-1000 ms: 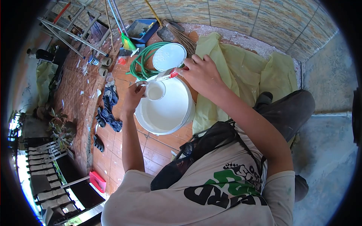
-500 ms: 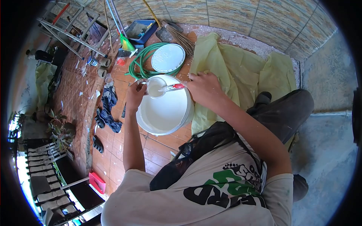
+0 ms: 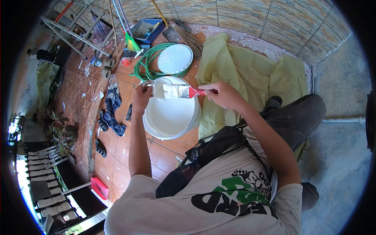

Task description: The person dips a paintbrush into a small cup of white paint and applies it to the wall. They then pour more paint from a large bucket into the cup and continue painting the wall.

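My left hand [image 3: 141,98] is closed on the side of a small whitish cup [image 3: 158,92], held above the far left rim of a large white bucket [image 3: 197,122]. White paint [image 3: 172,115] shows inside the bucket. In my right hand [image 3: 223,96], the fingers are wrapped round the red handle of a paintbrush [image 3: 182,91]. Its broad side faces up, and white paint coats the bristles, which point left and overlap the cup in this view. Part of the cup is hidden behind them.
Behind the bucket, a white lid [image 3: 175,58] lies on a coiled green hose [image 3: 145,64]. Yellowish sheeting [image 3: 243,66] covers the floor at right. Dark cloth [image 3: 113,117] lies at left. A broom [image 3: 188,39], a blue tray [image 3: 150,35] and a ladder [image 3: 74,33] stand farther back.
The brush has turned from edge-on to broad side up. My right hand has moved slightly right and nearer to me, while the left stays at about the same place with the cup.
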Available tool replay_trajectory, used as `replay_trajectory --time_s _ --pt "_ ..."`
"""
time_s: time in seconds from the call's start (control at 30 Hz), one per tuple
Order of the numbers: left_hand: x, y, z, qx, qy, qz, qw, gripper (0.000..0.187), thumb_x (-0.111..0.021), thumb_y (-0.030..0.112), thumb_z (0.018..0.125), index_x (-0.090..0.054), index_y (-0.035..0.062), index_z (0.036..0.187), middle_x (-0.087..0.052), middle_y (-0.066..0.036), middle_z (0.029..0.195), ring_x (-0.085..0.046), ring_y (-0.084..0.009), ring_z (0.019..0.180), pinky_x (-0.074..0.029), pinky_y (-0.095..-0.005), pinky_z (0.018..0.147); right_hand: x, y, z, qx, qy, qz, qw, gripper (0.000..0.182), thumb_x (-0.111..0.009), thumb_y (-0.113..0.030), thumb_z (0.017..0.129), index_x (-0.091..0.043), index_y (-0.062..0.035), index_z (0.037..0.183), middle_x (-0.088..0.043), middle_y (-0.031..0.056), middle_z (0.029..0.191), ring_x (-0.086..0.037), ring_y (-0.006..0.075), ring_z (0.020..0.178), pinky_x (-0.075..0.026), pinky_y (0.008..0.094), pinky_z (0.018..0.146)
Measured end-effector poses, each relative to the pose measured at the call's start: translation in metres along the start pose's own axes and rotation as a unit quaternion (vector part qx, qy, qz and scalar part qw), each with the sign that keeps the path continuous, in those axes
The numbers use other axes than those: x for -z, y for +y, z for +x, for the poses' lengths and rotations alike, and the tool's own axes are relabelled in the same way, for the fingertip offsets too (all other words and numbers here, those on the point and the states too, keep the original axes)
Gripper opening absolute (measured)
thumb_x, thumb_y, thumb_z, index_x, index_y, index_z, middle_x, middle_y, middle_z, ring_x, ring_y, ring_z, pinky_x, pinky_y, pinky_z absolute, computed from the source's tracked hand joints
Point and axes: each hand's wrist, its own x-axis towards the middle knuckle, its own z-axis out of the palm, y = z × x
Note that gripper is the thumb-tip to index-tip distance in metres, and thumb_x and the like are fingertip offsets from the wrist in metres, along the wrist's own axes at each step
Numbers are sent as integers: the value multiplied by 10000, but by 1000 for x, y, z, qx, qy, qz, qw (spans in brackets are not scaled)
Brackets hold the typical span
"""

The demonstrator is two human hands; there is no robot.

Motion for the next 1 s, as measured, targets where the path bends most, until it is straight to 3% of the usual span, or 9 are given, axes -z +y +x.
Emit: replay_trajectory --time_s 0.1,0.2,0.27,0.37,0.57,0.7,0.77,0.9,1.0 --pt "-1 -4 3 -10 -4 35 999 255 -524 70 903 -553 -26 1138 -630 -66 905 -596 -104 800 -518 -253 733 5 6 4 49 36 50 997 273 -498 -201 881 -653 -216 1106 -666 86 822 -611 252 669 -470 345 623" --pt "-5 0 1 -31 24 -7 999 214 -547 59 879 -588 -39 1065 -595 -29 752 -534 -73 653 -469 -221 630 10 -15 0 76 99 -44 991 267 -531 -189 870 -656 -218 1104 -646 67 821 -606 220 676 -478 339 612" --pt "-8 5 -1 -9 24 -58 998 219 -546 68 886 -577 -40 1075 -591 -29 773 -536 -73 672 -479 -225 633 3 -18 0 155 175 -236 943 295 -578 -148 817 -666 -223 1089 -613 29 860 -603 185 767 -494 321 625" --pt "-11 12 -2 -5 13 -71 997 222 -539 72 897 -565 -37 1089 -586 -30 794 -542 -73 695 -492 -228 638 -15 -17 3 205 227 -345 887 343 -599 -112 757 -674 -239 1067 -565 2 887 -569 171 849 -500 292 660" --pt "-14 16 0 -6 17 -112 994 222 -521 57 907 -549 -31 1109 -593 -37 831 -559 -77 727 -512 -237 664 -21 -5 -2 286 273 -346 851 365 -597 -114 727 -674 -240 1061 -543 -7 891 -520 167 830 -480 269 675" --pt "-7 8 3 -18 15 -80 996 223 -516 57 909 -548 -28 1112 -596 -40 842 -569 -84 745 -524 -254 704 -9 7 -7 276 245 -367 854 364 -596 -108 724 -677 -240 1053 -541 -18 889 -520 157 821 -476 271 662" --pt "-3 4 4 -12 21 -89 996 231 -511 64 912 -543 -28 1121 -602 -47 855 -578 -93 763 -524 -259 717 -4 12 -10 262 240 -358 863 489 -575 -39 720 -643 -278 1142 -528 -18 832 -500 167 783 -467 278 663" --pt "8 12 -1 -6 41 -120 992 239 -508 76 915 -538 -28 1127 -611 -67 899 -586 -106 792 -518 -253 697 1 17 -15 243 222 -360 873 437 -583 -71 759 -637 -269 1145 -534 -3 806 -527 181 756 -475 294 656" --pt "17 20 -5 5 47 -149 988 243 -510 83 913 -536 -21 1131 -613 -76 952 -590 -116 826 -514 -260 714 -7 14 -16 127 179 -259 941 346 -565 -114 825 -630 -228 1146 -566 31 823 -572 216 756 -484 333 648"
